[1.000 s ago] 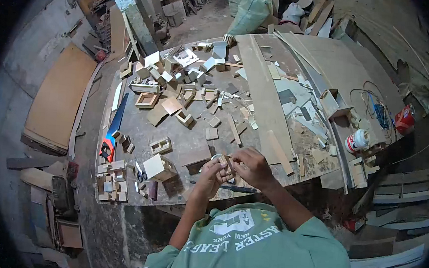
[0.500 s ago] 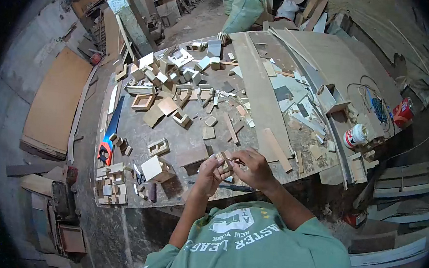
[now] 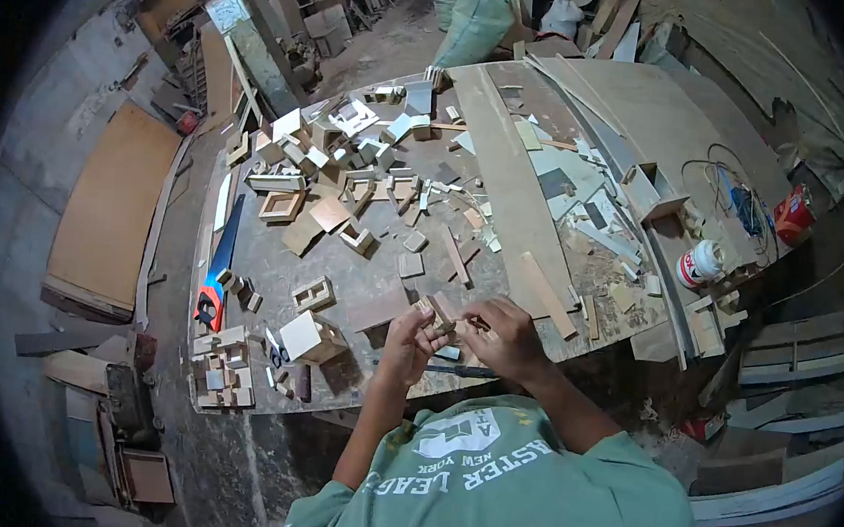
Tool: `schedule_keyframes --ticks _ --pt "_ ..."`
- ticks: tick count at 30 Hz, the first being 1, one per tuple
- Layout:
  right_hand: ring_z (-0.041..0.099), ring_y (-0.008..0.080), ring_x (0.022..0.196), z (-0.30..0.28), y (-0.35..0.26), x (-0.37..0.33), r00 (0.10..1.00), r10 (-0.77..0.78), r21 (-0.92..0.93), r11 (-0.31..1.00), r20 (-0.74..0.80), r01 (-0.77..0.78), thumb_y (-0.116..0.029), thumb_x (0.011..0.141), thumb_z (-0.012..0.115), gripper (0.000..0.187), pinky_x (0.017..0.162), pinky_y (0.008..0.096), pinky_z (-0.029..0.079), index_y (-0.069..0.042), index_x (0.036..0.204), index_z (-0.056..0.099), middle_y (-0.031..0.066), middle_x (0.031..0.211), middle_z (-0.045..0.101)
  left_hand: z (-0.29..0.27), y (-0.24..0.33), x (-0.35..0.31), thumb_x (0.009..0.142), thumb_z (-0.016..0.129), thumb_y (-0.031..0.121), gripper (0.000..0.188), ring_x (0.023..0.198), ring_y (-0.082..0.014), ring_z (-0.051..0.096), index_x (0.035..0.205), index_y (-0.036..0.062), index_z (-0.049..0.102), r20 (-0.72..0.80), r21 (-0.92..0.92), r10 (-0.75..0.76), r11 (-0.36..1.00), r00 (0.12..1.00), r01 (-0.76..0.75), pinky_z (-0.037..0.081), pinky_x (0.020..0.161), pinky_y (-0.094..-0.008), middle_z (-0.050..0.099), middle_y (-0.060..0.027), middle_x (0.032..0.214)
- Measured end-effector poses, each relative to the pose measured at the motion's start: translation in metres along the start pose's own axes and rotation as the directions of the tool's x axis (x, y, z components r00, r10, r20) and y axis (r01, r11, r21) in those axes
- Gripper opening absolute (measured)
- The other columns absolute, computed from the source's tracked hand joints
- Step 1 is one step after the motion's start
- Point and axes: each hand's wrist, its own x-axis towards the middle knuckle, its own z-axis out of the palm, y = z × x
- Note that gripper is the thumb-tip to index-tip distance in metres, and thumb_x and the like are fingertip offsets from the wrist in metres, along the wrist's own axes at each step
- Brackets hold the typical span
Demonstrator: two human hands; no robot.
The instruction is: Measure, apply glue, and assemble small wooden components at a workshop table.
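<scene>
Over the near edge of the workbench, my left hand (image 3: 406, 346) grips a small pale wooden piece (image 3: 438, 312) between thumb and fingers. My right hand (image 3: 505, 338) comes in from the other side, fingers pinched close against the piece; whatever they hold is too small to make out. Under my hands a dark slim tool (image 3: 463, 370) lies along the bench edge. To the left stand a pale wooden box (image 3: 307, 338) and a small open wooden frame (image 3: 312, 295). A flat brown board (image 3: 378, 307) lies just beyond my left hand.
Loose wooden blocks and frames (image 3: 331, 159) crowd the far left of the bench (image 3: 392, 271). A blue handsaw (image 3: 224, 250) lies along the left edge, scissors (image 3: 277, 349) nearer. Long boards (image 3: 516, 182) cross the right side, beside a white tub (image 3: 699, 263) and a red can (image 3: 793, 215).
My right hand has shifted very slightly at the wooden piece, its fingers still pinched. My left hand keeps its grip, and the things on the bench stay put.
</scene>
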Motion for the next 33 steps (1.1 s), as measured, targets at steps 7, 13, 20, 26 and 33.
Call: schedule_keyframes --ticks 7,13,20,26,33 --pt "0.062 0.0296 0.075 0.01 0.006 0.006 0.999 -0.03 0.003 1.0 0.018 0.03 0.0 0.072 0.067 0.022 0.066 0.0369 0.051 -0.003 0.092 0.059 0.0123 0.081 0.059 0.011 0.003 -0.002 0.093 0.051 0.02 0.027 0.089 -0.0206 0.067 0.111 0.0011 0.053 0.038 0.024 -0.001 1.0 0.999 0.0 0.055 0.081 -0.0335 0.065 -0.0121 0.103" --pt "0.062 0.0302 0.078 0.004 0.001 -0.003 0.996 -0.003 0.011 1.0 0.092 0.002 0.0 0.072 0.068 0.022 0.068 0.0379 0.051 -0.003 0.092 0.06 0.0126 0.083 0.059 0.005 0.001 -0.004 0.093 0.05 0.02 0.028 0.091 -0.0213 0.067 0.113 -0.0002 0.052 0.033 0.022 0.021 1.0 0.999 -0.022 0.056 0.082 -0.0338 0.065 -0.0129 0.104" --pt "0.058 0.0347 0.08 0.01 0.012 0.009 0.999 -0.043 0.045 0.998 -0.011 0.044 0.0 0.072 0.065 0.018 0.069 0.0411 0.049 -0.002 0.088 0.057 0.0149 0.083 0.058 0.016 0.002 -0.004 0.093 0.051 0.015 0.025 0.089 -0.0199 0.067 0.113 0.0002 0.052 0.098 0.016 -0.009 1.0 0.995 0.007 0.056 0.082 -0.0343 0.065 -0.0125 0.105" --pt "0.062 0.0286 0.078 0.003 0.008 -0.003 0.994 -0.04 0.027 0.999 0.103 0.037 0.001 0.07 0.068 0.021 0.067 0.0357 0.051 -0.004 0.089 0.06 0.0115 0.082 0.06 0.004 0.001 -0.005 0.092 0.052 0.013 0.019 0.09 -0.0192 0.067 0.108 0.0026 0.052 0.078 0.021 0.004 1.0 0.997 -0.005 0.056 0.082 -0.0346 0.064 -0.0086 0.101" --pt "0.06 0.0307 0.077 0.006 0.011 0.005 0.999 -0.037 0.025 0.999 0.03 0.037 -0.002 0.07 0.069 0.021 0.067 0.0379 0.05 -0.003 0.089 0.06 0.0124 0.081 0.06 0.012 0.002 -0.008 0.093 0.052 0.016 0.018 0.09 -0.0191 0.066 0.106 0.0039 0.052 0.067 0.061 -0.025 0.998 0.997 0.021 0.055 0.082 -0.034 0.064 -0.0083 0.098"
